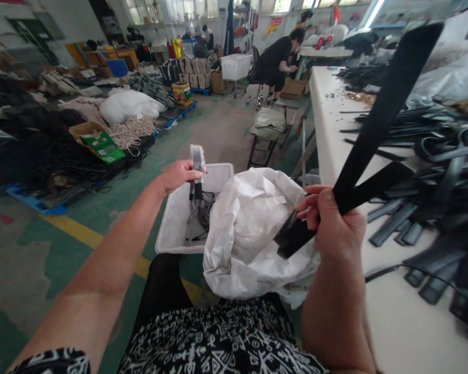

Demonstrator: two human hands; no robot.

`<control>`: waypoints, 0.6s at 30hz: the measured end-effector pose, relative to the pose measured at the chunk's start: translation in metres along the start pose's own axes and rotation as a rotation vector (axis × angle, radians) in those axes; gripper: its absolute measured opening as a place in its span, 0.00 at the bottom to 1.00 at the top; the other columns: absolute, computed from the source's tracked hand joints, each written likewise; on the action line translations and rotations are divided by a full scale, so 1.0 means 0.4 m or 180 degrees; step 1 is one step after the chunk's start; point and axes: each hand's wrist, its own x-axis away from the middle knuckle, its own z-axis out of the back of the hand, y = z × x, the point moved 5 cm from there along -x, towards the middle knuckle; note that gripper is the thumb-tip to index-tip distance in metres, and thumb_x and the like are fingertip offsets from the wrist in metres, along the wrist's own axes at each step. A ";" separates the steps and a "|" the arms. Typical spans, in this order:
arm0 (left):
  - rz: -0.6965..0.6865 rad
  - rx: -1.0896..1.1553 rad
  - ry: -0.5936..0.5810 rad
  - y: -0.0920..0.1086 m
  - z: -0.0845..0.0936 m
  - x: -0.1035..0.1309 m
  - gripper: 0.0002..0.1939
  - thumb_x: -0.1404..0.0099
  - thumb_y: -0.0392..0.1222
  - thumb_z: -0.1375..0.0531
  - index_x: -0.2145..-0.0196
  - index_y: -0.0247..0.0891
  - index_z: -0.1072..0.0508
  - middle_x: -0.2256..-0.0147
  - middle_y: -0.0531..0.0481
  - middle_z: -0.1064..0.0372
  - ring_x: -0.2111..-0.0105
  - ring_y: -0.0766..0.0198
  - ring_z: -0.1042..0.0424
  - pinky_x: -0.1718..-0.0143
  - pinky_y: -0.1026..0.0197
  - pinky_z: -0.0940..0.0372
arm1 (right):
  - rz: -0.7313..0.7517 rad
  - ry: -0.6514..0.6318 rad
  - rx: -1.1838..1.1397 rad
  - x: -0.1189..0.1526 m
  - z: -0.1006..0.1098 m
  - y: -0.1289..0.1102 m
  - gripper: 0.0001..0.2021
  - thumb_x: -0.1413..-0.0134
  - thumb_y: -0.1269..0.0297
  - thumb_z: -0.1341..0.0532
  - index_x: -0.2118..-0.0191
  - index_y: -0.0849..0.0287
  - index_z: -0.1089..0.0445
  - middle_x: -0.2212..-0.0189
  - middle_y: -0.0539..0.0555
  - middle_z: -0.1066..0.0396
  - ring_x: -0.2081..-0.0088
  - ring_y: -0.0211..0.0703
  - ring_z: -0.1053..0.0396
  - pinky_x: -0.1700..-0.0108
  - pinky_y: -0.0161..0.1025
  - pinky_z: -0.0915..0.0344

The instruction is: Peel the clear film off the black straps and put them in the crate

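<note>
My right hand (335, 218) is closed around a folded black strap (382, 114), whose long end sticks up to the right while shorter ends hang over the sack. Below it gapes a white woven sack (222, 249) with a rolled-down rim. My left hand (179, 175) pinches a small dark piece in a clear wrapper (197, 158), with black ends pointing down. That hand is above a white plastic bin (164, 236), in which thin black cords (203, 218) lie.
On the right, a white table (327, 119) bears heaps of black straps (448, 171). A folding stool (267, 127) with cloth stands ahead. Left are blue pallets (42, 202) with sacks, rope and a carton (97, 140). A seated person (275, 59) works farther back.
</note>
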 end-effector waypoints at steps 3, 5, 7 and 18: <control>0.0497 -0.0696 -0.0101 -0.091 -0.017 -0.005 0.14 0.56 0.42 0.32 0.70 0.34 0.25 0.74 0.49 0.29 0.72 0.60 0.31 0.68 0.60 0.38 | 0.0147 0.0122 0.0061 0.003 0.024 -0.028 0.15 0.40 0.53 0.43 0.63 0.60 0.28 0.80 0.47 0.32 0.84 0.30 0.42 0.76 0.32 0.35; 0.0510 -0.1369 0.0298 -0.155 -0.033 0.006 0.11 0.56 0.40 0.32 0.74 0.37 0.26 0.77 0.50 0.30 0.72 0.58 0.31 0.68 0.60 0.39 | 0.0221 0.0131 0.0090 0.005 0.033 -0.039 0.15 0.40 0.53 0.44 0.63 0.60 0.28 0.81 0.47 0.32 0.84 0.30 0.42 0.75 0.33 0.34; 0.0217 -0.1613 0.0579 -0.203 -0.085 0.031 0.06 0.51 0.41 0.35 0.74 0.39 0.27 0.77 0.50 0.30 0.72 0.58 0.31 0.68 0.60 0.39 | 0.0262 0.0122 0.0126 0.006 0.038 -0.043 0.15 0.40 0.53 0.44 0.63 0.59 0.28 0.80 0.47 0.32 0.84 0.30 0.42 0.75 0.33 0.34; -0.0022 -0.0970 -0.0349 -0.369 -0.513 0.154 0.09 0.55 0.29 0.35 0.79 0.41 0.28 0.74 0.49 0.31 0.62 0.53 0.29 0.56 0.58 0.41 | 0.0062 -0.0176 0.0236 0.016 0.011 -0.014 0.15 0.40 0.53 0.44 0.63 0.59 0.28 0.79 0.47 0.31 0.84 0.29 0.42 0.76 0.33 0.35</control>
